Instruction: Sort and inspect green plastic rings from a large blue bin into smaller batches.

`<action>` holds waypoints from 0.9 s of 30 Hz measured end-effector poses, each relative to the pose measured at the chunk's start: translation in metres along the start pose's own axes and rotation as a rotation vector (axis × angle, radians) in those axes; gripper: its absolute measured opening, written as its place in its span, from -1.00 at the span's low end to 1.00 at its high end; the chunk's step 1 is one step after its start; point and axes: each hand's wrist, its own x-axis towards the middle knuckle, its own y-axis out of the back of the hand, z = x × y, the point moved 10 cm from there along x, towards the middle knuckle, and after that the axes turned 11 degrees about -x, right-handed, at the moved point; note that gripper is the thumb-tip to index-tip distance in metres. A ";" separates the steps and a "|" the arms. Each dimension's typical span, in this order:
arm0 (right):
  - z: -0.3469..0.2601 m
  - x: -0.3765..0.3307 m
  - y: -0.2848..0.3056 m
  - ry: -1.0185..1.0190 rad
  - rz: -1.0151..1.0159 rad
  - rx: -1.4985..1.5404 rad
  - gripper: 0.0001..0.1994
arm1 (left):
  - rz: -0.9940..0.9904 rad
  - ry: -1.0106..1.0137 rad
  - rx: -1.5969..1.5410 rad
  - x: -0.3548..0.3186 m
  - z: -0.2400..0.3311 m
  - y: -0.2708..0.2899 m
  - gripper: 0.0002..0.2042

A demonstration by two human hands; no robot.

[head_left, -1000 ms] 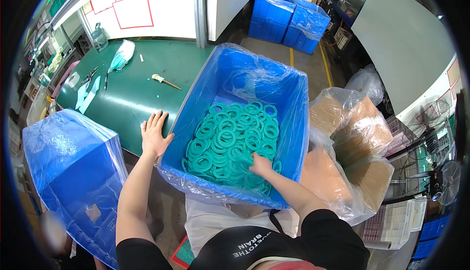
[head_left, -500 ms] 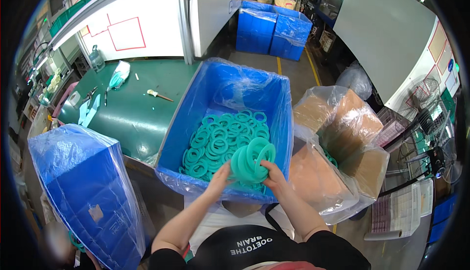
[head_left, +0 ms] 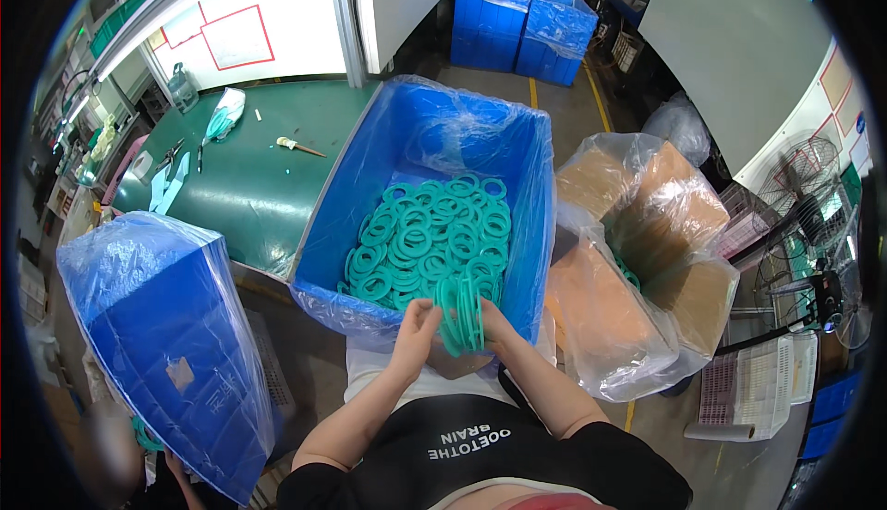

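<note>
Several teal rings (head_left: 460, 314) stand in a loose stack between my two hands, turned nearly edge-on. My left hand (head_left: 418, 333) is closed on the left side of the stack, and my right hand (head_left: 499, 330) grips its right side. The stack is above the near side of a large blue bin (head_left: 360, 191) lined with clear plastic film. Inside the bin lies a heap of the same flat rings (head_left: 420, 233). My fingertips are partly hidden behind the held rings.
A green table (head_left: 240, 219) at left carries a wooden-handled tool (head_left: 300, 147). Nearer stands a tilted, film-wrapped blue bin (head_left: 176, 325), with another person's arm below. Film-covered cardboard boxes (head_left: 591, 316) and a fan (head_left: 804, 196) are at right; blue bins (head_left: 490, 30) stand behind.
The held rings have swung from a tilted, fanned-out stack to nearly edge-on. Both hands have drawn slightly closer together, and the view has shifted a little.
</note>
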 end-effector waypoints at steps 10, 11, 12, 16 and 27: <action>-0.009 -0.032 -0.005 0.147 -0.084 -0.203 -0.69 | -0.029 -0.115 -0.111 -0.022 0.018 -0.034 -0.78; -0.008 -0.035 -0.009 0.129 -0.134 -0.010 -0.68 | -0.038 -0.126 -0.086 -0.021 0.016 -0.035 -0.77; -0.007 -0.036 -0.008 0.109 -0.136 -0.007 -0.68 | -0.024 -0.147 -0.032 -0.019 0.014 -0.032 -0.79; -0.016 -0.028 -0.001 0.237 -0.134 -0.045 -0.66 | 0.005 -0.052 -0.078 -0.016 0.014 -0.027 -0.76; 0.000 -0.034 0.015 0.235 -0.434 0.612 -0.82 | 0.082 -0.102 -0.214 -0.019 0.020 0.014 -0.73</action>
